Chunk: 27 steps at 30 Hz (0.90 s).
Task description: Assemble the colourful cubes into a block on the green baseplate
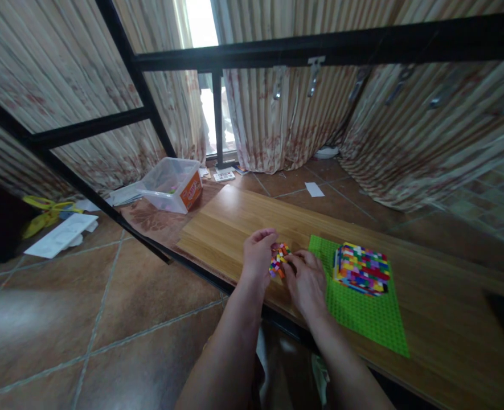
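A small cluster of colourful toy bricks [279, 261] lies between my two hands over the wooden bench top. My left hand [257, 255] is at its left side, fingers curled and tips pinched together; whatever they grip is too small to make out. On the other side, my right hand [308, 278] has its thumb and fingers closed on a toy brick at the cluster's edge. Right of that hand is a green baseplate [363, 319]. A multicoloured block built of bricks [361, 269] stands on the baseplate, untouched by either hand.
A clear plastic box [160, 191] with an orange label and some contents stands beyond the bench's left end. A black metal frame [252, 57] crosses in front of the curtains [260, 119]. White packaging [61, 234] and a paper [314, 189] lie on the tiled floor.
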Motion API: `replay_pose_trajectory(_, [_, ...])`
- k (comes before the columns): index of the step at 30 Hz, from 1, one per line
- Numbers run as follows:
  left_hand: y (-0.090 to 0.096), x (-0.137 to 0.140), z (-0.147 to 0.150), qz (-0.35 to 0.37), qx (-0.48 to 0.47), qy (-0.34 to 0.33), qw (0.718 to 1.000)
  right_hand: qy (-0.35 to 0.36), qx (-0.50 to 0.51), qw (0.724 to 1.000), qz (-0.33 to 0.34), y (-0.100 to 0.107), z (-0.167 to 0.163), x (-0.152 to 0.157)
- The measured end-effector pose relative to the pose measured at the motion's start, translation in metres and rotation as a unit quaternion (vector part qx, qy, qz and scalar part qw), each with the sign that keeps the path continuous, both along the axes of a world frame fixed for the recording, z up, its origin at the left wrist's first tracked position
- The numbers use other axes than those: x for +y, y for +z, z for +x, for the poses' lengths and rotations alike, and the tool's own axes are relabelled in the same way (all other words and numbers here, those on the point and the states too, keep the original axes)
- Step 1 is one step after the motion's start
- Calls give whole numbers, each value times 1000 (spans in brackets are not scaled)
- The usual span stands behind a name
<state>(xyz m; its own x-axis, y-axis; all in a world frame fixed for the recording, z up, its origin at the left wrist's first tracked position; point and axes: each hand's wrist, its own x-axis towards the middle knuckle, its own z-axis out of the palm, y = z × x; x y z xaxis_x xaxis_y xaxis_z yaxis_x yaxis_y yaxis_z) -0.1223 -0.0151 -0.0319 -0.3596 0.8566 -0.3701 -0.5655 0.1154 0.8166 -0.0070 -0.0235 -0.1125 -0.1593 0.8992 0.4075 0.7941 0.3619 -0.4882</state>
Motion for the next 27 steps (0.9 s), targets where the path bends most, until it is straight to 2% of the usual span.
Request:
replay_pose_trajectory(3, [-6,2,1,0,33,-12,999,-2,38,999,1,6,1,1])
replay_pose_trajectory(5, [-12,4,2,4,111,-29,993,2,78,997,10,14,6,1])
replay_pose_trajectory(8, [-19,4,7,25,270,-103,957,23,122,992,16,29,19,-2])
replay_pose_trajectory(11, [-23,2,17,60,342,-211,914,33,131,991,19,40,34,-6])
replay_pose_trajectory(14, [-22,-1,29,89,326,-256,906,32,141,989,12,46,46,-11])
replay_pose_trajectory(20, [-10,-9,50,63,163,-291,941,45,194,980,-19,55,66,-19])
replay_pose_trajectory(23, [-6,-11,58,38,100,-306,946,22,239,970,-36,54,79,-21])
replay_pose_trajectory(25, [-9,-10,62,33,99,-303,947,-8,280,959,-45,51,89,-21])
replay_pose_trajectory(27, [-15,-7,65,32,158,-278,947,-51,314,947,-43,47,102,-19])
